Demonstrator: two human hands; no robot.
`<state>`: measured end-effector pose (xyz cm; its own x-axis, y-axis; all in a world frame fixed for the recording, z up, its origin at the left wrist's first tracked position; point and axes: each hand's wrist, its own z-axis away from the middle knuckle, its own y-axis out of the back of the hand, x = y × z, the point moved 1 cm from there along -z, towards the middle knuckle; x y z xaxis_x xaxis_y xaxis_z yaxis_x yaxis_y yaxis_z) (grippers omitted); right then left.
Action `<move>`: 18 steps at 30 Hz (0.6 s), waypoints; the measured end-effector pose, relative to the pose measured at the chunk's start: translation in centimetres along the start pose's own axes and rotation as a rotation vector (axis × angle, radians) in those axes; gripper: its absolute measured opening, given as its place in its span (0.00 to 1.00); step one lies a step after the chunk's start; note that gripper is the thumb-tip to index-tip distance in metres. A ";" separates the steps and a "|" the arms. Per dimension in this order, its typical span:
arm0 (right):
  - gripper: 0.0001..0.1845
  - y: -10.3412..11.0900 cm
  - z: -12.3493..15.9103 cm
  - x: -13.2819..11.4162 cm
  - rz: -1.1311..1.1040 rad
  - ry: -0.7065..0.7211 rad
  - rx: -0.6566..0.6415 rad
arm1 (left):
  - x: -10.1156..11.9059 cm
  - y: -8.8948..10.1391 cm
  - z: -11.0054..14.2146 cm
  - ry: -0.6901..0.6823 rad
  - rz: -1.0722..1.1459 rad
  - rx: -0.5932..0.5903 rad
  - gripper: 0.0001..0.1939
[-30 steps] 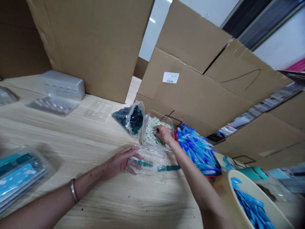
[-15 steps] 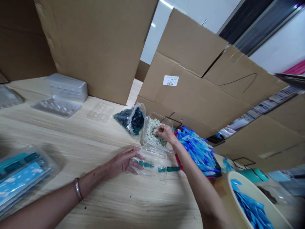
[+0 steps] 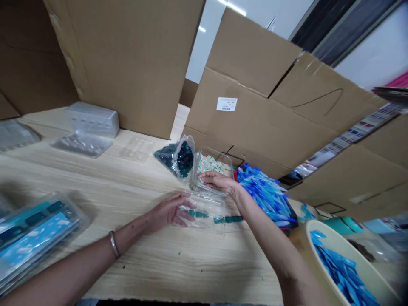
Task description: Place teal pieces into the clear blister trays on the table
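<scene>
1. Nearest the camera, a packed clear case (image 3: pixel 41 238) lies toward the bench's (image 3: pixel 159 272) left edge, a cream bucket (image 3: pixel 310 246) of blue pieces at its right.
2. Mid-bench, between the near and far edges, the left hand (image 3: pixel 168 210), fingers spread wide, rests at the left end of a clear tray (image 3: pixel 208 204).
3. Teal pieces (image 3: pixel 234 219) form a broken row through the tray and past its right wall; whether those at the right lie in another tray cannot be told. By appearance, the row is partly laid, and no pale piece can be made out in it.
4. Just beyond, the right hand (image 3: pixel 219 182) reaches into a see-through tub (image 3: pixel 207 190), fingertips drawn narrow among pale pieces (image 3: pixel 210 163); whether they pinch one cannot be told.
5. Plenty remains in supply: the tub's pale heap, an open bag (image 3: pixel 176 157) of dark teal pieces to its left, and a heap of blue slivers (image 3: pixel 264 191) to its right.
6. Toward the far edge, cardboard (image 3: pixel 270 127) stands upright.
</scene>
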<state>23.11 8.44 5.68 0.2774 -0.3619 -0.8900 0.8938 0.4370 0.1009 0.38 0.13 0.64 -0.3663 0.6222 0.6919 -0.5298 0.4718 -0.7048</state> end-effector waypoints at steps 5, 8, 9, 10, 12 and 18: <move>0.16 -0.3 -0.4 -0.1 -0.030 -0.074 -0.100 | -0.1 0.1 0.0 -0.001 -0.003 0.007 0.19; 0.14 -0.5 -0.9 0.4 -0.014 -0.107 -0.091 | 0.0 0.0 0.0 0.003 -0.004 0.007 0.18; 0.13 -0.4 -1.0 0.6 -0.007 -0.111 -0.089 | 0.0 0.0 0.0 0.005 -0.005 0.006 0.18; 0.14 -0.3 -1.1 0.7 0.002 -0.110 -0.094 | 0.0 0.0 0.0 0.006 -0.005 0.005 0.18; 0.16 -0.1 -1.2 0.9 0.025 -0.092 -0.121 | -0.1 0.0 0.0 0.004 -0.002 0.005 0.18; 0.18 0.0 -1.0 0.9 0.093 -0.033 -0.103 | -0.2 0.3 -0.1 -0.007 0.018 -0.011 0.19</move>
<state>23.01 8.97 4.45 0.3704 -0.3424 -0.8635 0.8235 0.5511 0.1347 0.39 0.18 0.26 -0.3812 0.6260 0.6803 -0.5149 0.4674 -0.7186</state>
